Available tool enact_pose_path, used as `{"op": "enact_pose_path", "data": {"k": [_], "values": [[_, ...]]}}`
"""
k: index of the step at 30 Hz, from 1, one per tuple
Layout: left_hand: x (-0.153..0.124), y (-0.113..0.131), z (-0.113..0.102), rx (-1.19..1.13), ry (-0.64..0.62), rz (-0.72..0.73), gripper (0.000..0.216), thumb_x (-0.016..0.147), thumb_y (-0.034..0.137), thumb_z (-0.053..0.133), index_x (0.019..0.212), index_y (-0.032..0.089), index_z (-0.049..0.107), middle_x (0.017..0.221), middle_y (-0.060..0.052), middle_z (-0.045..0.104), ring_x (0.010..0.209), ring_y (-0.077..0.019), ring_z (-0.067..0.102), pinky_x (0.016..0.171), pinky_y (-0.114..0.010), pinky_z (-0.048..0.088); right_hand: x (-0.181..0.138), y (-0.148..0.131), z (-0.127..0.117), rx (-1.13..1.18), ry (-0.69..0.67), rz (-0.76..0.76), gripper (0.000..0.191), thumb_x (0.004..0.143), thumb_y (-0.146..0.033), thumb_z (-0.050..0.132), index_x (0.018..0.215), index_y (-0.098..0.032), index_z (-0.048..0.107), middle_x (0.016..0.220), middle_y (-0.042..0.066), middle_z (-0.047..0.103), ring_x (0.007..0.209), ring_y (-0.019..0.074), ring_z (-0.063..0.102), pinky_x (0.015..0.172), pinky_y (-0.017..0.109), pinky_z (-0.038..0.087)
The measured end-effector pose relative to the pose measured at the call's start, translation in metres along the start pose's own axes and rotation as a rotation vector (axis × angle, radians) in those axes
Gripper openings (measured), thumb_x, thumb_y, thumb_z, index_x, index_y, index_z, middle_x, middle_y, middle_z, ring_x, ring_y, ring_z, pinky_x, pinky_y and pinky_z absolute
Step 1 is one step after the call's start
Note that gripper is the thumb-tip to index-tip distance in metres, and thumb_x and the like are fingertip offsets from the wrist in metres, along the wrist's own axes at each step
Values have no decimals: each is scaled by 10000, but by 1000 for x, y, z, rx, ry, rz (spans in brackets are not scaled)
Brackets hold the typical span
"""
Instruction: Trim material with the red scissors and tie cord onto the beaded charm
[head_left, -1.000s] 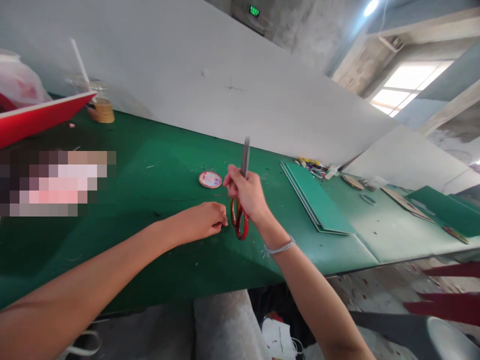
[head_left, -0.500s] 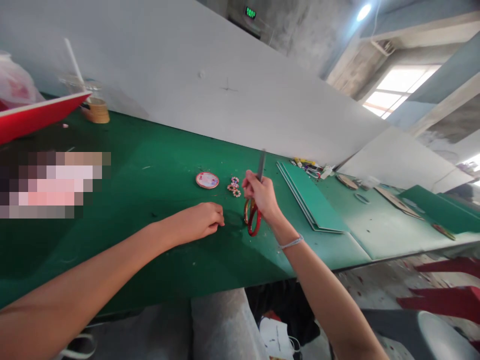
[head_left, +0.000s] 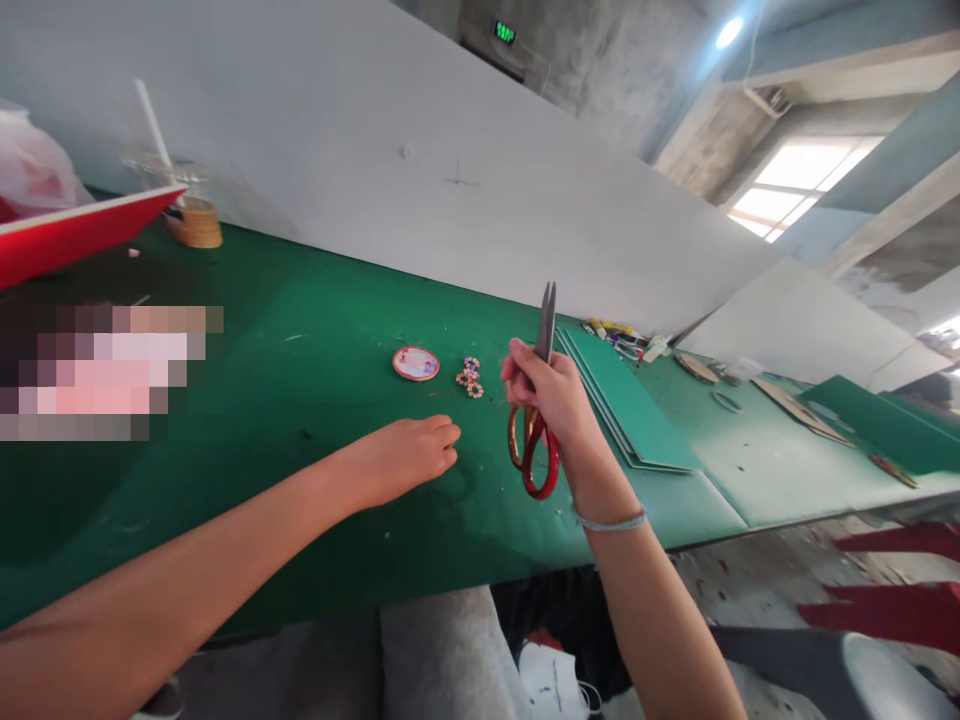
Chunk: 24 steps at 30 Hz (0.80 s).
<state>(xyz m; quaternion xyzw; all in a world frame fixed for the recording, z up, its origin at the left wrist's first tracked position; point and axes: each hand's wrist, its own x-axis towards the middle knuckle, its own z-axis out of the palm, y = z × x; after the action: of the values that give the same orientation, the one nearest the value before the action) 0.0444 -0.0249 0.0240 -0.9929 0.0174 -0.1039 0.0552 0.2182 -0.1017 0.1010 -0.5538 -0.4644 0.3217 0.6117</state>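
Observation:
My right hand (head_left: 555,400) grips a pair of scissors (head_left: 538,400) with red and orange handles, blades pointing up, held above the green table (head_left: 315,330). My left hand (head_left: 409,455) rests on the table surface with its fingers curled together in a pinch; what it holds, if anything, is too small to make out. A small cluster of colourful beads (head_left: 470,376) lies just beyond, between the two hands. A round pink-rimmed disc (head_left: 416,363) lies to the left of the beads.
A stack of green mats (head_left: 630,400) lies right of the scissors, with small tools and cardboard pieces behind. A red tray (head_left: 75,235), a plastic bag and a woven cup with a straw (head_left: 196,222) stand at the far left. A white panel backs the table.
My right hand has moved to the right and nearer with the scissors, uncovering the beads. The left hand shifted slightly right and stays on the table.

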Motion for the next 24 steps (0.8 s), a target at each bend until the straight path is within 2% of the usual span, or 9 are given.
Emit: {"op": "enact_pose_path", "data": {"k": [3, 7, 10, 13, 20, 24], "values": [[2, 2, 1, 4, -14, -9, 213, 846, -8, 496, 769, 158, 606, 851, -51, 602, 857, -199, 562, 632, -284, 397, 0, -1, 18, 44, 5, -16, 485, 789, -568, 652, 538, -161, 570, 363, -69, 359, 361, 55, 293, 406, 250, 219], [4, 2, 6, 69, -32, -13, 190, 906, 71, 489, 850, 150, 653, 944, -74, 646, 946, -210, 580, 732, -295, 441, 12, 23, 41, 105, 26, 10, 487, 814, -557, 625, 530, -170, 540, 355, -77, 348, 352, 54, 288, 404, 242, 226], [4, 2, 8, 91, -12, -19, 208, 935, 107, 466, 858, 151, 653, 932, -75, 647, 924, -213, 592, 753, -315, 457, 21, 39, 43, 96, 53, 47, 485, 830, -540, 605, 524, -173, 525, 344, -86, 329, 337, 50, 270, 396, 237, 213], [3, 2, 7, 76, -3, -13, 203, 913, 74, 478, 827, 152, 645, 889, -68, 634, 893, -213, 588, 739, -320, 454, 24, 45, 28, 23, 74, 29, 463, 828, -510, 609, 525, -169, 536, 357, -79, 350, 348, 52, 308, 403, 231, 238], [-1, 0, 7, -39, 1, -30, 216, 876, 18, 490, 879, 151, 660, 891, -60, 623, 888, -203, 573, 707, -295, 435, 24, 55, -36, -160, 226, 19, 438, 796, -504, 624, 529, -165, 548, 365, -74, 358, 345, 51, 284, 394, 234, 198], [-2, -3, 5, -129, -18, -58, 198, 887, 59, 514, 937, 150, 683, 903, -60, 634, 913, -207, 591, 759, -299, 451, 26, 59, -49, -135, 245, 3, 453, 768, -545, 640, 535, -168, 545, 364, -77, 346, 350, 54, 275, 397, 236, 197]]}}
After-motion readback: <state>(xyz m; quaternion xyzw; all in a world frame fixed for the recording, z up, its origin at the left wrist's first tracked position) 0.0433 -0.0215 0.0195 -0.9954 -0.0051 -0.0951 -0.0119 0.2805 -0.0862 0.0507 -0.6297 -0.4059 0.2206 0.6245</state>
